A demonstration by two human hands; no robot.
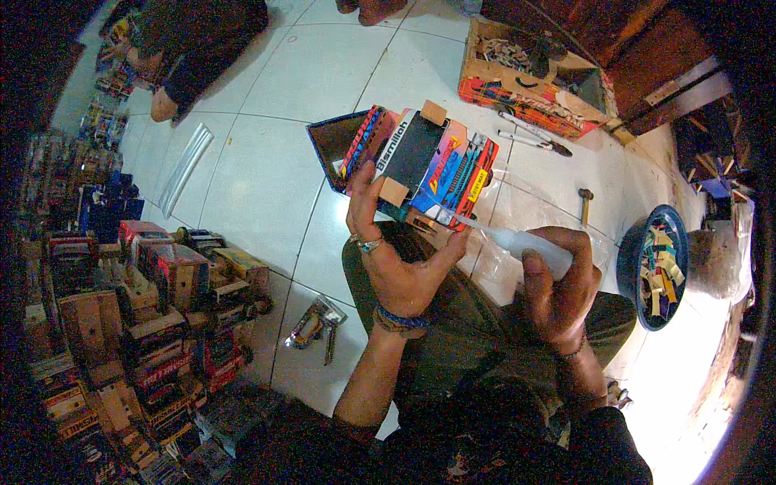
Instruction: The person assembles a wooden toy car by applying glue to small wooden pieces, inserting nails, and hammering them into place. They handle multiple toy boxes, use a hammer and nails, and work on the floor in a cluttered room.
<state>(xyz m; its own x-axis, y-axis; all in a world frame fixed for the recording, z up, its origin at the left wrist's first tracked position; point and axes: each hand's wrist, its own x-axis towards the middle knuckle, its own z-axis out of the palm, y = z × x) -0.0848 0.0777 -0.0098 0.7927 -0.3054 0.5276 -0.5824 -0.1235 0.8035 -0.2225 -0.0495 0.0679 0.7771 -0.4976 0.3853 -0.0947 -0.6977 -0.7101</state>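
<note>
Working over white tiled floor [259, 162], below both sets of fingers. Got a big stack of toy trucks [182, 275] well left of the left fingers [366, 210]; look mostly built, can't confirm finished. Have a cardboard box [517, 93] of small parts well beyond the right fingers [575, 242], and a dark blue basin [627, 279] of coloured offcuts near, to their right.

Holding the printed toy-truck body [453, 174] in the left fingers, spread fairly wide with thumb apart along its near side. Call it partway: coloured panels and dark lettered panel on. Can't see wheels on it; can't judge the underside.

Gripping a white squeeze bottle [533, 246] in the right fingers, curled narrow around it, nozzle pointed left to the body's near edge beside the left thumb. Can't tell contact or flow; reckon that edge is unfinished.

See a shiny metal item [315, 323], kind unclear, left of and nearer than the left fingers; a small hammer [585, 208] just beyond the right ones. Count two tan blocks [394, 191] in place, one at each end of the dark panel, nearer one just right of the left fingertips.
</note>
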